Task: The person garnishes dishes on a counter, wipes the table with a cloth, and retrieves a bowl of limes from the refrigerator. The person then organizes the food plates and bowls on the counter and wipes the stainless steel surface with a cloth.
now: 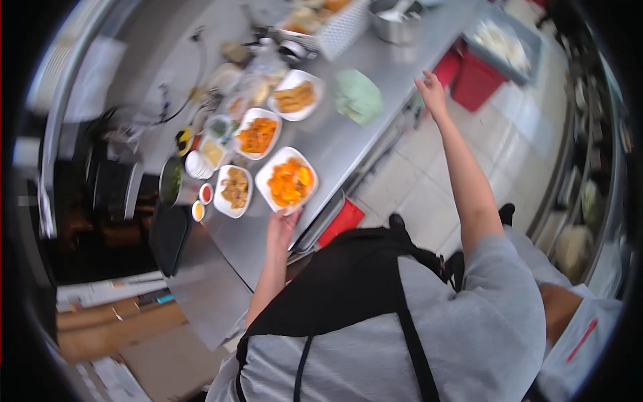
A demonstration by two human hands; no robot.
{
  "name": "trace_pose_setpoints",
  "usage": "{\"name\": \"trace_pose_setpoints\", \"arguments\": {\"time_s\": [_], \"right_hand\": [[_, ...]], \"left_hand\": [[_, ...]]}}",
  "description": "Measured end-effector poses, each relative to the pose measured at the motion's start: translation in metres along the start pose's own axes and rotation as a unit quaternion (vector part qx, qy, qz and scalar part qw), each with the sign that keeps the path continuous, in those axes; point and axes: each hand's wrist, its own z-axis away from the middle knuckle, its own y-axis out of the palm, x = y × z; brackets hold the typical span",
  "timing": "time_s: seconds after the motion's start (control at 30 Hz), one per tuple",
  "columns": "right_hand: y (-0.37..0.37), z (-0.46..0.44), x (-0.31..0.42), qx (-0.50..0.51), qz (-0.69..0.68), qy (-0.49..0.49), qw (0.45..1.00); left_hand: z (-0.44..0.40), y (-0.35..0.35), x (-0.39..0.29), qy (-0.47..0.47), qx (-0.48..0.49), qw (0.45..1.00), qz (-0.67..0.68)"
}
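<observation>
My left hand [282, 226] grips the near edge of a white bowl [312, 175] filled with glossy orange and yellow pieces of food [289, 183], by the front of the steel counter. Stretched far out to the right, my right hand [432, 92] is open with nothing in it, beyond the counter's edge. Nearest to it on the counter lies a crumpled pale green cloth [358, 97]. Beside the held bowl stand a white dish of brown pieces [234, 188], one of orange strips [257, 136] and one of golden fried pieces [295, 98].
Small cups of red sauce [206, 193] and yellow sauce [198, 211] stand at the counter's left, near a metal pot [175, 181]. A white basket [343, 30] and a steel pot [396, 25] are farther back. Red bins [477, 80] and a grey tub [529, 43] stand right of the counter.
</observation>
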Motion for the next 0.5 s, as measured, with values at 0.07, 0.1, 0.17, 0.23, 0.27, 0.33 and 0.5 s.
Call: {"name": "trace_pose_setpoints", "arguments": {"time_s": [0.07,0.1,0.17,0.23,0.27,0.33,0.5], "right_hand": [[-0.003,0.003,-0.061,0.007,-0.048,0.143,0.989],[0.001,0.014,-0.085,0.031,-0.062,0.190,0.979],[0.010,0.052,-0.104,0.149,0.005,0.244,0.958],[0.039,0.094,-0.119,0.307,0.056,0.213,0.926],[0.056,0.113,-0.125,0.400,0.088,0.181,0.894],[0.090,0.158,-0.137,0.506,0.112,0.080,0.851],[0.123,0.246,-0.110,0.602,0.108,-0.122,0.782]], "left_hand": [[-0.008,0.008,-0.001,0.012,-0.007,1.000,-0.016],[-0.011,0.011,-0.003,0.010,-0.015,0.999,-0.032],[-0.018,0.013,-0.010,-0.031,-0.012,0.999,0.015],[-0.028,0.019,-0.014,-0.045,-0.030,0.999,0.005],[-0.028,0.022,-0.017,-0.056,-0.031,0.998,0.002],[-0.024,0.032,-0.020,-0.059,-0.048,0.997,-0.001],[0.003,0.052,-0.036,-0.117,-0.004,0.992,0.043]]}}
